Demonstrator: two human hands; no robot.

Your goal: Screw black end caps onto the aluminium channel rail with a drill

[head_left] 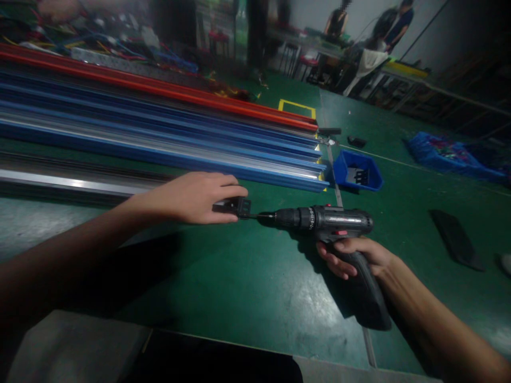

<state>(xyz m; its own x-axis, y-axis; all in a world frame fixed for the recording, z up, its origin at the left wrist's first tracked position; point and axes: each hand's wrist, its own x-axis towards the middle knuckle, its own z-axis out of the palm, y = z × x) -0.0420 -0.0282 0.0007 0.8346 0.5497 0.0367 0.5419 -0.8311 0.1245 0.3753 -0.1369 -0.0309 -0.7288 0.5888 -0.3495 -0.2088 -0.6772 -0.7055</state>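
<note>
My right hand (355, 255) is wrapped round the handle of a black cordless drill (335, 218), which points left over the green table. At the drill's tip, the thin bit meets or nearly meets a small black end cap (244, 206). My left hand (203, 197) grips that cap at the end of a silver metal profile (75, 182), its fingers closed over the top and side. Most of the cap and the profile's end are hidden under the fingers. I cannot tell whether the bit sits in a screw.
Blue profiles (167, 138) and a red profile (179, 94) lie behind my left hand. A blue bin (361, 170) with dark parts stands beyond the drill. To the right lie a black flat piece (455, 239) and a blue tray (459, 159). People are at work in the background.
</note>
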